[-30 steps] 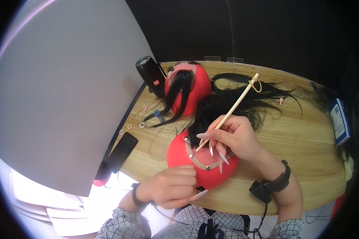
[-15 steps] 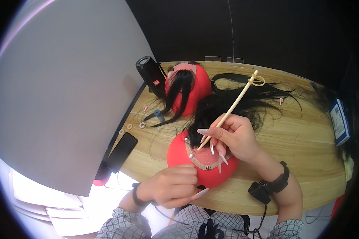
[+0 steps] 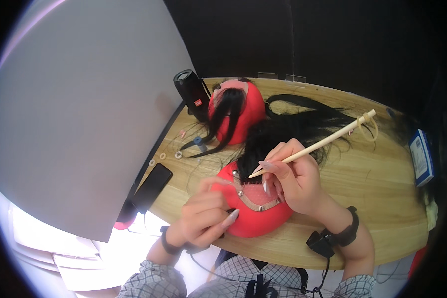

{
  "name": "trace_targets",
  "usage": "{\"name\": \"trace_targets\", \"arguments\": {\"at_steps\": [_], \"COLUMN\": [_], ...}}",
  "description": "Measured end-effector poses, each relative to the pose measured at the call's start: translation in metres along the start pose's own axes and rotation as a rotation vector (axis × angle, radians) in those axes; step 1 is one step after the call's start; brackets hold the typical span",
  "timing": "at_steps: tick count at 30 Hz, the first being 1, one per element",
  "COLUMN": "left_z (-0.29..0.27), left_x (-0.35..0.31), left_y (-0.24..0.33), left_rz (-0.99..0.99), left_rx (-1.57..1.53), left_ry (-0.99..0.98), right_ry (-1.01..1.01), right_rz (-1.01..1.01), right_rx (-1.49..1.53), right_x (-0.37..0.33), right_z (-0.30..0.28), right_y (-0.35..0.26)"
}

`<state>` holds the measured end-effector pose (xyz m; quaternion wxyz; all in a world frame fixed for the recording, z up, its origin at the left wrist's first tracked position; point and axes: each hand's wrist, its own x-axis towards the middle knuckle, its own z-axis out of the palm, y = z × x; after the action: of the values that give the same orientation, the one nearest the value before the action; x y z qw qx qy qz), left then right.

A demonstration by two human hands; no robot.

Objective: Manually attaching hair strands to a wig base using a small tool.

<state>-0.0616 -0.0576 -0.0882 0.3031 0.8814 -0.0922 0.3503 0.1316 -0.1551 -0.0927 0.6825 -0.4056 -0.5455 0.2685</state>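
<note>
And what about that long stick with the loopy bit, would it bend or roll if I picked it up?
The pale stick is probably stiff: it looks straight beyond the right hand. It's likely light, being so thin. Laid down, its roundish shape might roll, though the loop near its end could stop it.

The right hand (image 3: 299,179) pinches a pale stick (image 3: 328,139). Between that hand and the curled left hand (image 3: 203,216) sits a red head form (image 3: 256,224); black hair (image 3: 264,136) spreads beyond the right hand.
</note>
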Motion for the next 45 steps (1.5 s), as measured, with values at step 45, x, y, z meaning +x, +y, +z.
{"name": "trace_targets", "arguments": {"at_steps": [45], "left_z": [-0.092], "left_x": [0.013], "left_y": [-0.022], "left_rz": [-0.215], "left_rx": [-0.322], "left_ry": [0.556], "right_ry": [0.14], "right_rz": [-0.135], "right_rx": [0.511], "right_x": [0.015], "right_z": [-0.013], "right_y": [-0.041]}}
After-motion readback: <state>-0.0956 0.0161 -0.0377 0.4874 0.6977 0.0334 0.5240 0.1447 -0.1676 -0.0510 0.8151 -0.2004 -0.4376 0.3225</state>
